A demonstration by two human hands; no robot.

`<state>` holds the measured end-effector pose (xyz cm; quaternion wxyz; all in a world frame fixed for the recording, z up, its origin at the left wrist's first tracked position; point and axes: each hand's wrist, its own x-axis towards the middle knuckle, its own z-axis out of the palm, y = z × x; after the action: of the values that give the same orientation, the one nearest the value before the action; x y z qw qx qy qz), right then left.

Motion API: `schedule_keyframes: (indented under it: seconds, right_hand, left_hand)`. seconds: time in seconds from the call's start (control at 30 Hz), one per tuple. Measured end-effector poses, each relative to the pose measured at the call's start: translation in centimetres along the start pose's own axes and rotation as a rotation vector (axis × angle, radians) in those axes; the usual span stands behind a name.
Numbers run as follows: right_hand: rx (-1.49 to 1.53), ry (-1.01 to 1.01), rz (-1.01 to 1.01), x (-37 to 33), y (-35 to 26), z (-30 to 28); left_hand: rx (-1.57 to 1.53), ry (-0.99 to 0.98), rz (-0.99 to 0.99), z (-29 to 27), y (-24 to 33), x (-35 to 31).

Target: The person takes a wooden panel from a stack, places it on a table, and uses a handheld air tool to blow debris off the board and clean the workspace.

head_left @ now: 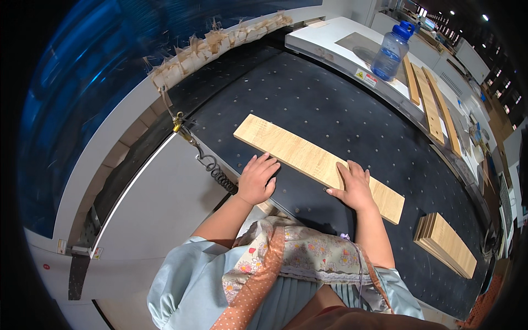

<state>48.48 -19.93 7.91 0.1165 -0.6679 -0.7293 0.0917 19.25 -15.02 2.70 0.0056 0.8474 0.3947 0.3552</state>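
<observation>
A long pale wood-grain board (297,149) lies slantwise on the dark table, running from upper left to lower right. My right hand (355,187) spans its right half, with the thumb at the near edge and the fingertips reaching across to the far edge. At the board's near edge, left of its middle, my left hand (257,179) rests with fingers stretched out and apart; their tips touch or almost touch the edge. To the right, a small stack of shorter matching boards (450,246) sits on the table, slightly fanned.
The black table (308,93) is dotted with small pale studs. A coiled hose (217,175) with a brass fitting hangs at its left edge. Beyond stands a white machine ledge (330,34) carrying a blue-capped bottle (388,55) and several wooden strips (428,104). Bluish machinery (99,71) rises at left.
</observation>
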Motion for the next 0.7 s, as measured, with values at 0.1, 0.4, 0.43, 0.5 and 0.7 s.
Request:
schedule_keyframes:
  seconds: [0.1, 0.4, 0.43, 0.5, 0.7]
  right_hand:
    - [-0.003, 0.008, -0.011, 0.0, 0.2, 0.2]
    - [-0.021, 0.038, -0.041, -0.1, 0.4, 0.4]
    - [-0.013, 0.040, -0.047, -0.1, 0.4, 0.5]
    - [-0.008, 0.043, -0.050, -0.2, 0.5, 0.5]
    - [-0.002, 0.044, -0.038, -0.2, 0.4, 0.3]
  left_hand:
    - [-0.005, 0.084, 0.046, 0.0, 0.3, 0.0]
    - [-0.060, 0.162, 0.130, 0.9, -0.6, -0.5]
    - [-0.056, 0.171, 0.131, 0.9, -0.6, -0.5]
    - [-0.051, 0.193, 0.135, 1.0, -0.5, -0.5]
    - [-0.054, 0.195, 0.138, 1.2, -0.6, -0.6]
